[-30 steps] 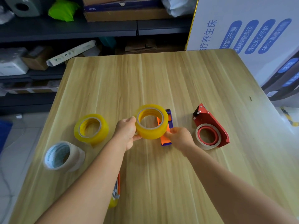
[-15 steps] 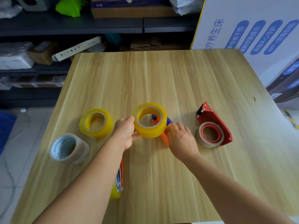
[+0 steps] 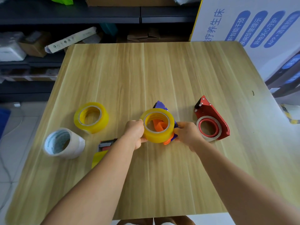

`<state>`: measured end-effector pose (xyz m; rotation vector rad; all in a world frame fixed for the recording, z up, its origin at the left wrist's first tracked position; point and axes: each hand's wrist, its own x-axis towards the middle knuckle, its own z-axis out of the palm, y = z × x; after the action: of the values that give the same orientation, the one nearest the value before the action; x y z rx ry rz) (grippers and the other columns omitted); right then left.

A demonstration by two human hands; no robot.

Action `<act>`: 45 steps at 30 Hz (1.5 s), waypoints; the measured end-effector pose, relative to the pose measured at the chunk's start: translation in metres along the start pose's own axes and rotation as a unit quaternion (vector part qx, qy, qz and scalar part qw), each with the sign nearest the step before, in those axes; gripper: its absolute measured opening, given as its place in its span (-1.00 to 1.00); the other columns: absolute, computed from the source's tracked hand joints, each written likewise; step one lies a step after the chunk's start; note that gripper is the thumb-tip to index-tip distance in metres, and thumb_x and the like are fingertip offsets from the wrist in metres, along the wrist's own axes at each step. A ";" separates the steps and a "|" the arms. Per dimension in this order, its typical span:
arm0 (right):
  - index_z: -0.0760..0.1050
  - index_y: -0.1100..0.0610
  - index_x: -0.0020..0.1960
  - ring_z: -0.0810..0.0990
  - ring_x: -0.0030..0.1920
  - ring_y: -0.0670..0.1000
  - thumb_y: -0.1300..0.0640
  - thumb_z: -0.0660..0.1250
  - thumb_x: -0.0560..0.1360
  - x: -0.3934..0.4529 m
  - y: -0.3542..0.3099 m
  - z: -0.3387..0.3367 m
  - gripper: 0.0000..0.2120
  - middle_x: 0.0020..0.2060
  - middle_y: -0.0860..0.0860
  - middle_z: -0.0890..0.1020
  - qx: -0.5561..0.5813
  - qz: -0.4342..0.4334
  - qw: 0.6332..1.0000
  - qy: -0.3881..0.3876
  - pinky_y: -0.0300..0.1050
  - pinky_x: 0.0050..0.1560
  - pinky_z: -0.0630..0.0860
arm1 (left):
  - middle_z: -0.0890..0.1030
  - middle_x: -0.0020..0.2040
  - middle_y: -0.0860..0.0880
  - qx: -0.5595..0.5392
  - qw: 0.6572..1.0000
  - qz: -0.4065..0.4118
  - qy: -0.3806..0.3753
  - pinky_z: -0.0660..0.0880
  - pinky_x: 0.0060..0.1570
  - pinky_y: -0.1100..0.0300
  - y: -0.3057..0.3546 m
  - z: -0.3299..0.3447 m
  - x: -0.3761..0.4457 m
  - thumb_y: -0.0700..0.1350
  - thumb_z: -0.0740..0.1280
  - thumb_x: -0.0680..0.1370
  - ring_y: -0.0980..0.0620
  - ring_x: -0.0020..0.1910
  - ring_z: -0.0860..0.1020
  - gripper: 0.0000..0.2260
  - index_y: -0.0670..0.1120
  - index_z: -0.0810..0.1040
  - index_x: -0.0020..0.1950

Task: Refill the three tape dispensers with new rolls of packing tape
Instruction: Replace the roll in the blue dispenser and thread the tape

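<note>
Now L hand [image 3: 135, 135] grips the yellow tape roll [image 3: 157, 125], bore facing up, centred over the orange hub [image 3: 159, 126]. R hand [image 3: 186, 135], just right of the roll, steadies the purple-orange dispenser [image 3: 170, 138]; its fingers are hidden.

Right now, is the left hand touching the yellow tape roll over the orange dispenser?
Touching: the head view shows the left hand gripping the yellow roll's left side.

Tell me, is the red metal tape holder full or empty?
Nearly empty. The red metal tape dispenser lies flat on the wooden table, and only a thin, pale ring of tape wraps its red hub.
</note>
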<state>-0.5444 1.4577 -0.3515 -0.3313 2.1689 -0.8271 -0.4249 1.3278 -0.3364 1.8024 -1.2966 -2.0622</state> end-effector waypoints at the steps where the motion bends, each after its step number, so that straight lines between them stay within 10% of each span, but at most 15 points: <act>1: 0.62 0.15 -0.06 0.63 -0.25 0.05 0.32 0.22 0.45 -0.001 -0.001 0.001 -0.78 -0.27 0.11 0.66 -0.019 -0.007 1.000 0.009 -0.06 -0.19 0.59 | 0.59 -0.09 -0.13 0.010 1.000 0.002 0.008 0.52 -0.28 0.06 0.001 0.001 0.000 -0.15 0.10 0.62 -0.07 -0.20 0.56 -0.78 -0.13 0.54 0.07; 6: 0.52 0.11 -0.31 0.42 -0.44 0.02 0.34 0.19 0.37 -0.006 -0.004 0.002 -0.79 -0.48 0.02 0.48 -0.067 -0.039 0.994 0.075 -0.24 -0.47 0.28 | 0.58 -0.04 -0.14 0.069 0.997 0.028 0.035 0.53 -0.21 0.08 0.007 0.001 0.003 -0.11 0.10 0.62 -0.09 -0.15 0.54 -0.75 -0.14 0.53 0.14; 12: 0.59 0.09 -0.06 0.54 -0.26 0.07 0.23 0.20 0.46 -0.005 -0.009 -0.004 -0.80 -0.21 0.09 0.59 -0.178 -0.091 0.973 0.117 -0.15 -0.33 0.39 | 0.56 -0.11 -0.13 0.112 0.989 0.064 0.069 0.54 -0.09 0.04 0.013 -0.004 0.006 -0.10 0.09 0.62 -0.11 -0.16 0.52 -0.73 -0.16 0.54 0.11; 17: 0.49 0.09 -0.25 0.41 -0.38 0.00 0.27 0.22 0.42 -0.002 -0.008 0.000 -0.86 -0.24 0.11 0.55 -0.166 -0.100 0.973 0.127 -0.23 -0.46 0.19 | 0.58 -0.13 -0.11 0.071 0.996 0.059 0.011 0.57 -0.10 0.00 0.018 0.000 -0.002 -0.11 0.11 0.64 -0.08 -0.15 0.57 -0.78 -0.05 0.49 -0.13; 25: 0.59 0.10 0.09 0.50 -0.18 0.05 0.23 0.24 0.45 -0.001 -0.002 0.003 -0.74 -0.04 0.09 0.57 -0.136 -0.113 0.978 0.108 -0.23 -0.33 0.31 | 0.61 -0.03 -0.12 0.085 0.995 0.035 0.037 0.53 -0.04 0.02 -0.007 0.000 0.007 -0.11 0.15 0.61 -0.10 -0.10 0.56 -0.83 -0.08 0.53 0.06; 32: 0.38 0.13 -0.02 0.47 -0.30 -0.02 0.06 0.29 0.46 -0.002 -0.005 0.016 -0.82 -0.17 0.04 0.52 -0.157 -0.066 0.983 0.063 -0.15 -0.42 0.29 | 0.62 0.11 -0.08 0.058 0.997 0.023 0.035 0.52 0.09 0.05 -0.012 0.000 0.013 -0.07 0.21 0.61 -0.09 0.10 0.57 -0.74 -0.05 0.51 0.27; 36: 0.30 0.12 0.06 0.49 -0.33 -0.07 -0.13 0.36 0.44 0.004 -0.012 0.024 -0.58 -0.26 -0.02 0.48 -0.128 -0.014 0.991 0.032 -0.18 -0.44 0.35 | 0.62 0.07 -0.09 0.042 0.999 -0.008 0.021 0.54 0.03 0.05 -0.012 -0.002 0.015 -0.09 0.23 0.61 -0.07 0.05 0.58 -0.76 -0.06 0.52 0.26; 41: 0.25 0.03 0.33 0.56 0.02 0.15 -0.11 0.40 0.36 0.014 -0.018 0.032 -0.37 0.11 0.10 0.47 -0.193 -0.013 0.981 0.014 0.00 -0.07 0.57 | 0.63 0.04 -0.11 0.037 0.999 -0.033 -0.010 0.52 -0.07 0.04 -0.018 -0.002 0.016 -0.12 0.25 0.61 -0.02 -0.09 0.58 -0.75 -0.08 0.48 0.28; 45: 0.29 0.00 0.31 0.55 0.00 0.13 -0.10 0.35 0.40 0.018 -0.018 0.034 -0.46 0.10 0.09 0.50 -0.174 -0.039 0.984 0.007 -0.02 -0.10 0.55 | 0.62 -0.16 -0.06 0.039 0.999 -0.031 -0.014 0.52 -0.16 0.09 -0.018 0.000 0.018 -0.16 0.22 0.61 0.00 -0.21 0.58 -0.90 -0.04 0.51 0.05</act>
<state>-0.5316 1.4199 -0.3662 -0.5900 2.3242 -0.4886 -0.4220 1.3283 -0.3613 1.8754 -1.3639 -2.1033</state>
